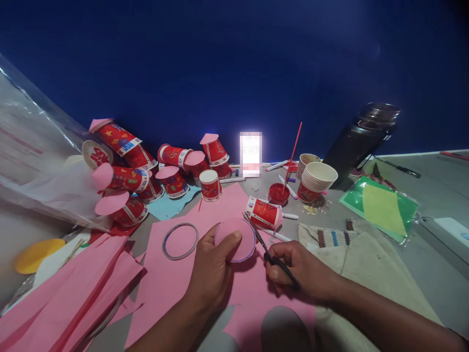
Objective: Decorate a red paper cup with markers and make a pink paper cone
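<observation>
Between thumb and fingers, my left hand (214,259) pinches a pink paper disc (242,242) with a blue line along part of its edge. My right hand (298,269) is closed around the dark handles of a pair of scissors (273,254). The blades point up and left along the disc's right edge. A large pink sheet (154,278) with round holes cut from its near side lies beneath both hands. A grey ring (164,249) rests on that sheet, left of my left hand. Just beyond the scissors a red paper cup (264,212) lies on its side.
Several red paper cups with pink tops (122,210) stand piled at the back left. A stick rises from a small red pot (279,194). Stacked cups (318,178) and a dark flask (357,142) stand right, behind a cloth (370,264). Folded pink paper (69,293) lies left.
</observation>
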### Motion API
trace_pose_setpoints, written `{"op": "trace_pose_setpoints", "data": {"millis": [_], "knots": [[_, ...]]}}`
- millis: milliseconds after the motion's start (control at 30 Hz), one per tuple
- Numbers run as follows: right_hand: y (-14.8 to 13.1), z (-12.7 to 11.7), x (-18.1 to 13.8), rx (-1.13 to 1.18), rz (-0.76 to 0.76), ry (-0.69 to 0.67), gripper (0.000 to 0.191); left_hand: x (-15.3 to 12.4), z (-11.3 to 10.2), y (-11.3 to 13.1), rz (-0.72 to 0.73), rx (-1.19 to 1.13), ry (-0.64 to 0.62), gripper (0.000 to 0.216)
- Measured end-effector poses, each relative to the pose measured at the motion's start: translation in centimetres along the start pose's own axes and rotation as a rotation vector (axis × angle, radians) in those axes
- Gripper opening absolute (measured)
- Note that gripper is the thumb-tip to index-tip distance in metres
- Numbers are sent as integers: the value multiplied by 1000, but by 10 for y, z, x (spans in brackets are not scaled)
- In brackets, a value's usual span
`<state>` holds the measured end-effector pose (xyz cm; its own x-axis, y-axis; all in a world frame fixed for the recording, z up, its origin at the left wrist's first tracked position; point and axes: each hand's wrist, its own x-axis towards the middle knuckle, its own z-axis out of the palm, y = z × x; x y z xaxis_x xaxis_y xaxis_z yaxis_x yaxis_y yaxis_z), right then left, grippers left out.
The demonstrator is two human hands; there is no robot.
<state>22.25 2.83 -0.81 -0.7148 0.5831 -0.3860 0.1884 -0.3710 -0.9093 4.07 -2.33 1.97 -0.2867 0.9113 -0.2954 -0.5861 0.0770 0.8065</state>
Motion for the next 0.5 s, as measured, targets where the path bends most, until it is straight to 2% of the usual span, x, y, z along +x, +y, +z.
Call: {"op": "trace_pose_setpoints", "data": {"millis": [500], "knots": [[-2, -1, 2, 1, 18, 25, 50, 0, 1, 0, -7, -4, -5, 24]]}}
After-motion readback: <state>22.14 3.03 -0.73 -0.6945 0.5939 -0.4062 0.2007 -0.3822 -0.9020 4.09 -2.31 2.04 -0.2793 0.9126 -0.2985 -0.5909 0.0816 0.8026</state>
